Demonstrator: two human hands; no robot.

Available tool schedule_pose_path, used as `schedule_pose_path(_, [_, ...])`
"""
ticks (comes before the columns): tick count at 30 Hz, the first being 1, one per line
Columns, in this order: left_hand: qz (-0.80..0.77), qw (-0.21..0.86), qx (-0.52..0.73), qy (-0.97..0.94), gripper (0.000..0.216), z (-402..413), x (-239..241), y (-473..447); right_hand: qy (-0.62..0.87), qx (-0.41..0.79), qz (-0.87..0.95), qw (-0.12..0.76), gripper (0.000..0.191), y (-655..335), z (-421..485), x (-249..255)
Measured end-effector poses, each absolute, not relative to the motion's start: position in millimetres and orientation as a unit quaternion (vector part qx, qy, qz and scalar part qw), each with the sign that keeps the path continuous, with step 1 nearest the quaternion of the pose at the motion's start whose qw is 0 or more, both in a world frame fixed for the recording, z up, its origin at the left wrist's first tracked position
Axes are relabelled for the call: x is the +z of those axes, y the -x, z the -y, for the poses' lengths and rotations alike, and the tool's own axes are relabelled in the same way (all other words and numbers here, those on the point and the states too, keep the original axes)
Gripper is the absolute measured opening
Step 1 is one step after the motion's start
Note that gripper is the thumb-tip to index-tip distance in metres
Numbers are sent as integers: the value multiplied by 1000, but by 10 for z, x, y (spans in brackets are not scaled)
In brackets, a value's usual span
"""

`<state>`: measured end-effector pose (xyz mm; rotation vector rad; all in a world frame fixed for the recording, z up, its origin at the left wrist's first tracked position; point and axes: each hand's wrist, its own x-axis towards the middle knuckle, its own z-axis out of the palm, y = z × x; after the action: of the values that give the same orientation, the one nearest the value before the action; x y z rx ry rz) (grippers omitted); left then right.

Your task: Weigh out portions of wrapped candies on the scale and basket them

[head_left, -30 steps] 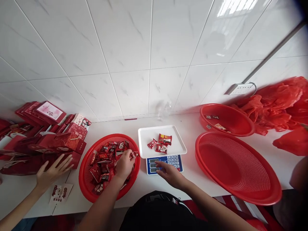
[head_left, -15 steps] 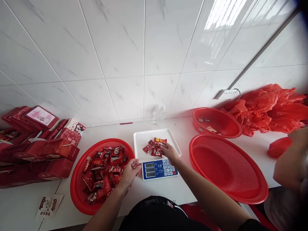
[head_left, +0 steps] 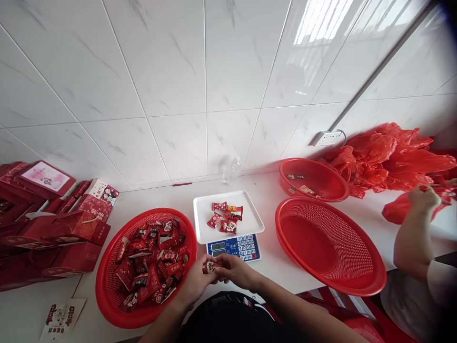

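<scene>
My left hand (head_left: 199, 278) is closed on a red wrapped candy (head_left: 210, 267) in front of the scale. My right hand (head_left: 235, 272) meets it there, its fingers pinched at the candy's right end. Behind them stands a digital scale (head_left: 233, 247) with a blue keypad and a white tray (head_left: 252, 224). Several wrapped candies (head_left: 228, 226) lie spread on that tray, one of them red and yellow (head_left: 235, 212). My hands cover part of the scale's display. To the left, a red basket (head_left: 103, 290) holds a heap of similar red candies (head_left: 153, 267).
Red gift boxes (head_left: 71, 224) are stacked at the left, with a printed card (head_left: 62, 317) in front. At right stand a large red basket (head_left: 321, 247) and a smaller basin (head_left: 314, 178). Red plastic bags (head_left: 385, 152) lie beyond. Another person's arm (head_left: 416, 228) reaches in.
My right hand has left the candies on the tray and come back toward my body to meet my left hand. The candies on the tray lie more spread out.
</scene>
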<state>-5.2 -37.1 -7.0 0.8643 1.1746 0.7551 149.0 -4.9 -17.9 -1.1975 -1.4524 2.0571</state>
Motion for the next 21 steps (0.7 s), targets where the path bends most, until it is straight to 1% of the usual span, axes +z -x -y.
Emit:
schedule_pose_path(5, [-523, 687, 345, -368, 42, 350, -89, -20, 456, 717, 489, 199, 37, -1533, 70, -140])
schedule_pose_path(9, [-537, 708, 320, -329, 41, 380, -124, 33, 462, 712, 482, 217, 40, -1576, 88, -137])
schedule_pose_path(13, [-532, 729, 287, -321, 43, 433, -153, 48, 458, 708, 500, 195, 42, -1575, 128, -129])
schedule_pose_path(18, [-526, 729, 309, -310, 42, 494, -173, 56, 449, 706, 516, 184, 42, -1560, 188, -139])
schedule_pose_path(21, [-520, 735, 322, -293, 41, 508, -161, 83, 428, 725, 507, 181, 43, -1555, 194, -137])
